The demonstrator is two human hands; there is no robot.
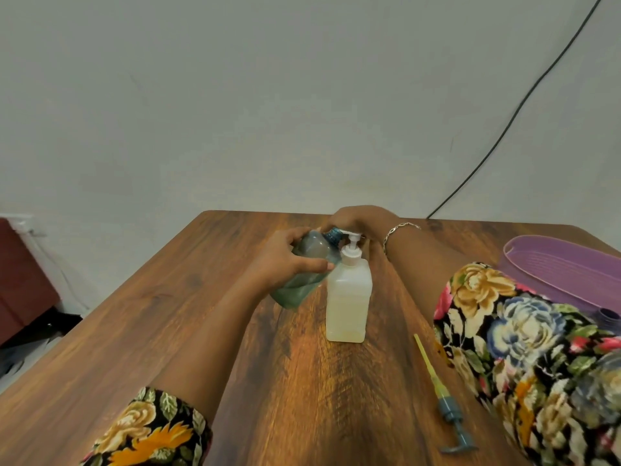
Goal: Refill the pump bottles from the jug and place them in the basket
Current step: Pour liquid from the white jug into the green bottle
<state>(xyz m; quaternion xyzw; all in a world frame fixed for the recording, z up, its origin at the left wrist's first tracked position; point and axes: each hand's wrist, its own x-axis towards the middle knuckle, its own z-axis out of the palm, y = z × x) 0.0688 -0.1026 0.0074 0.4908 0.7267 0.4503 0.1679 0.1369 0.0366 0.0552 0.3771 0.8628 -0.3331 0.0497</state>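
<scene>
A wooden table (168,331) runs toward a pale wall. Nearest, on the right, lies a detached pump (448,406) with a yellow tube. Mid-table, a white pump bottle (347,297) stands upright. Just left of it the left hand (285,260) grips a tilted teal bottle (295,290). The right hand (359,220) curls at its neck, its grasp hidden. A purple basket (554,264) sits on the table's right side.

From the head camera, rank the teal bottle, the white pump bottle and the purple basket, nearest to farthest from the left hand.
1. teal bottle: gripped by the left hand itself, tilted, left of centre.
2. white pump bottle: upright mid-table, just right of that hand.
3. purple basket: far off at the right edge of the table.
</scene>
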